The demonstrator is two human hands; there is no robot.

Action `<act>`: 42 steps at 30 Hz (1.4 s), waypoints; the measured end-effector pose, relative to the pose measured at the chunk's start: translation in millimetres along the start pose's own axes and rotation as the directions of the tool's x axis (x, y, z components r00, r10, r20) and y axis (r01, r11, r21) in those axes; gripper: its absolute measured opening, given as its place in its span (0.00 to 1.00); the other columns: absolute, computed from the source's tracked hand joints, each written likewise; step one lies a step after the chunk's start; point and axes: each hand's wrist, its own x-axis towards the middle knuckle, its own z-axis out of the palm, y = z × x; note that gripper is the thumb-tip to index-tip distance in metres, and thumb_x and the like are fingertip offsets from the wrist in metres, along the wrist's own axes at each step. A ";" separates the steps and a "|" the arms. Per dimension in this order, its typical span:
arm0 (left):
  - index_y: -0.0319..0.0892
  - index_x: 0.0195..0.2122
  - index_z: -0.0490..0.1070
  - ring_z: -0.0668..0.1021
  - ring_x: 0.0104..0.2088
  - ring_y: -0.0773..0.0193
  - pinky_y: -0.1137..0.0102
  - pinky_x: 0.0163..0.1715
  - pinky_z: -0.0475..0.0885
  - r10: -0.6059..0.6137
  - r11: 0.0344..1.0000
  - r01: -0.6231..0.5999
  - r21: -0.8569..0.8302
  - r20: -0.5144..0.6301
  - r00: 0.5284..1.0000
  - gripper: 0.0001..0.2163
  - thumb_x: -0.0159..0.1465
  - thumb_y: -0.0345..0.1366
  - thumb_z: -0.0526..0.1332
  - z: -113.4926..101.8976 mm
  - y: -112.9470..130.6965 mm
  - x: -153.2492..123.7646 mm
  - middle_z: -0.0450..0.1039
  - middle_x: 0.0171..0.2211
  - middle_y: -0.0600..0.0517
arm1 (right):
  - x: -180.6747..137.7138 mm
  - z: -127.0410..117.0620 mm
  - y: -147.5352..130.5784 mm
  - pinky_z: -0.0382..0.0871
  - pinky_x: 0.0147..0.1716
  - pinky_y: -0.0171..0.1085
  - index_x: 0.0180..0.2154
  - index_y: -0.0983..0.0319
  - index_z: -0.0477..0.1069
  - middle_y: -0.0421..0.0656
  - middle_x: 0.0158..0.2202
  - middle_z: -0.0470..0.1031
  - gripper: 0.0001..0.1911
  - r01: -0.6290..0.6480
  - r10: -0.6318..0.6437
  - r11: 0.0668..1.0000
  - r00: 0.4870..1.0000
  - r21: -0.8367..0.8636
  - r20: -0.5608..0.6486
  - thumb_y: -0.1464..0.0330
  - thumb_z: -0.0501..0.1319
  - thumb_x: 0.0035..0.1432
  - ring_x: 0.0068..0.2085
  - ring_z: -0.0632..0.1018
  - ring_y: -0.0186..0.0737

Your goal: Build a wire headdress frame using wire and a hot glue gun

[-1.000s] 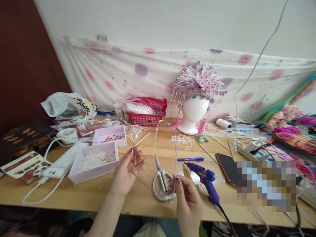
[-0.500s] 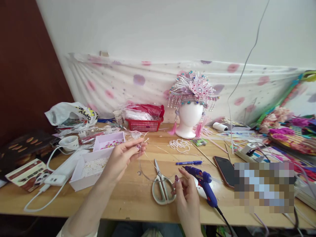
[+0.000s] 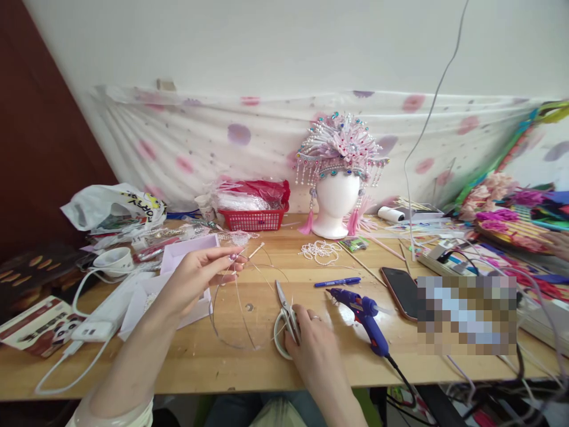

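Note:
My left hand (image 3: 202, 279) is closed in a pinch on a thin wire (image 3: 237, 302), whose loose loops hang below and to the right of the fingertips. My right hand (image 3: 313, 344) is closed over the handles of a pair of scissors (image 3: 284, 311) lying on the table. The blades point away from me, and the hand hides the right handle loop. Just right of that hand lies a blue glue gun (image 3: 362, 317), with a blue pen (image 3: 336, 282) behind it.
A white mannequin head (image 3: 336, 204) wears a pink beaded headdress (image 3: 344, 145) at the back. Left of it stands a red basket (image 3: 253, 220). White boxes (image 3: 128, 317) of beads sit behind my left arm. A phone (image 3: 402, 293) and cables lie to the right. Another person's hand (image 3: 555, 244) shows at the right edge.
My right hand has moved left and down onto the scissors and closed on them. My left hand keeps hold of the wire, whose loops now hang lower. The view has shifted slightly.

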 end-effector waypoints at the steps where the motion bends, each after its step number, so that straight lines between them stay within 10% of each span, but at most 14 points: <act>1: 0.43 0.35 0.84 0.82 0.34 0.61 0.75 0.27 0.78 0.004 1.000 -0.004 -0.007 0.006 1.000 0.14 0.45 0.37 0.74 -2.3 -0.6 -0.2 0.83 0.32 0.46 | 2.3 -3.2 1.7 0.68 0.24 0.35 0.37 0.59 0.73 0.42 0.26 0.78 0.11 -0.009 0.009 1.000 1.000 0.017 0.011 0.76 0.62 0.51 0.27 0.80 0.45; 7: 0.43 0.33 0.85 0.80 0.29 0.62 0.77 0.20 0.75 -0.007 0.997 0.011 -0.080 0.051 0.999 0.14 0.44 0.39 0.75 -21.3 4.6 -1.2 0.83 0.34 0.44 | 49.7 -24.2 5.2 0.74 0.33 0.35 0.39 0.61 0.72 0.43 0.34 0.82 0.03 -0.137 0.135 0.990 0.989 0.035 0.061 0.72 0.60 0.62 0.35 0.83 0.41; 17: 0.40 0.33 0.85 0.79 0.27 0.64 0.77 0.20 0.74 -0.073 0.994 0.092 -0.062 0.257 0.964 0.13 0.47 0.39 0.74 -6.2 -1.3 -0.7 0.83 0.33 0.42 | 166.9 19.3 0.2 0.77 0.46 0.48 0.53 0.62 0.71 0.47 0.52 0.75 0.16 -0.232 0.241 0.970 0.950 -0.068 0.199 0.63 0.63 0.67 0.48 0.79 0.45; 27: 0.40 0.42 0.83 0.81 0.34 0.60 0.69 0.31 0.80 -0.111 0.990 0.133 -0.047 0.322 0.940 0.14 0.53 0.35 0.70 28.2 -37.0 -5.2 0.83 0.42 0.41 | 82.3 -52.0 -14.6 0.75 0.39 0.37 0.44 0.62 0.71 0.45 0.37 0.80 0.13 -0.094 0.091 0.947 0.996 0.307 0.022 0.64 0.50 0.73 0.40 0.82 0.40; 33: 0.40 0.65 0.63 0.82 0.37 0.61 0.63 0.45 0.78 -0.103 0.994 0.110 -0.006 0.321 0.942 0.30 0.63 0.41 0.66 34.8 -50.2 -18.2 0.81 0.47 0.43 | 33.5 -42.6 -29.2 0.72 0.25 0.30 0.53 0.59 0.68 0.43 0.38 0.79 0.14 -0.029 0.001 0.773 0.999 0.634 0.043 0.62 0.58 0.69 0.38 0.83 0.38; 42: 0.47 0.60 0.66 0.80 0.44 0.62 0.70 0.47 0.77 -0.083 0.987 0.050 0.154 0.213 0.973 0.21 0.68 0.46 0.60 39.0 -61.4 -32.7 0.77 0.46 0.49 | 44.1 -36.1 -28.9 0.74 0.45 0.32 0.56 0.54 0.68 0.41 0.45 0.77 0.15 0.119 -0.160 0.810 0.987 0.575 0.022 0.71 0.56 0.70 0.45 0.80 0.34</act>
